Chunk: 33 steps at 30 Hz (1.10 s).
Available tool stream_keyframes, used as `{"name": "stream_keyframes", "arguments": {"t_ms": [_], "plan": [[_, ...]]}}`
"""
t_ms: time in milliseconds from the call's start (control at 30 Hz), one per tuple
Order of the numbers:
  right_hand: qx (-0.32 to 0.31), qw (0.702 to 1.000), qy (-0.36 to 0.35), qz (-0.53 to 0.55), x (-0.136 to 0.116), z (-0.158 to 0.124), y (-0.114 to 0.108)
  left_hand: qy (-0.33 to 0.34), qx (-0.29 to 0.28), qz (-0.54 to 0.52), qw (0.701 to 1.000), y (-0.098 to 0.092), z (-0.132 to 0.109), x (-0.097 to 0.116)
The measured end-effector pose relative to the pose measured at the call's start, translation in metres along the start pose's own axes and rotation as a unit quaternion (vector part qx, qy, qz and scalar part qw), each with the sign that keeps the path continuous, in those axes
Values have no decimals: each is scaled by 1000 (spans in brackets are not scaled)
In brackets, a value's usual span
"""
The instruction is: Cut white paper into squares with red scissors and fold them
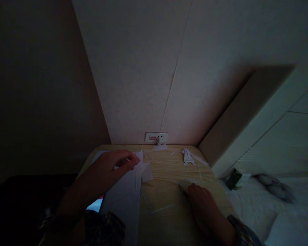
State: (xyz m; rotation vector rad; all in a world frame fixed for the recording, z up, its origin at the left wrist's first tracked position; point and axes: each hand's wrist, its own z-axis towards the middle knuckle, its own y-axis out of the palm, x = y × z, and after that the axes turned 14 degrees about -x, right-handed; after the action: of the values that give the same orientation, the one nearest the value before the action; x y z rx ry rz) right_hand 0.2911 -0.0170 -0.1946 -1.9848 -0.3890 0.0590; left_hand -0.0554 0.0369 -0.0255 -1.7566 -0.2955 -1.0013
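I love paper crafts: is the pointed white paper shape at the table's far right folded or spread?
Folded: the paper shape shows a dark crease line and small pointed flaps.

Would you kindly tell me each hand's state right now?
Left hand: fingers curled over the white paper; cannot tell whether they pinch anything.
Right hand: closed, holding a dark pointed tool.

On the pale wooden counter (164, 193) there lie a large white sheet (125, 194), a smaller paper piece (147, 172), thin paper strips (161, 209) and a folded paper figure (187, 157).
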Motion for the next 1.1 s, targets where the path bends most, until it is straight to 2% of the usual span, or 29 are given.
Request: {"name": "stream_keyframes", "arguments": {"t_ms": [133,267,633,767,933,1100], "plan": [[42,999,5,1,10,4,5,-7,5,-8,1000,0,-1,1],[58,998,26,10,18,11,2,-6,11,1,1000,0,0,1],[30,995,87,31,32,26,-24,-10,-31,28,999,-2,-1,5],[15,994,103,44,32,24,-33,-10,-29,38,999,-2,-1,4],[6,991,111,70,28,14,-52,-10,-5,52,999,-2,-2,3],[5,990,84,115,8,15,-85,-16,14,60,998,-2,-3,1]]}}
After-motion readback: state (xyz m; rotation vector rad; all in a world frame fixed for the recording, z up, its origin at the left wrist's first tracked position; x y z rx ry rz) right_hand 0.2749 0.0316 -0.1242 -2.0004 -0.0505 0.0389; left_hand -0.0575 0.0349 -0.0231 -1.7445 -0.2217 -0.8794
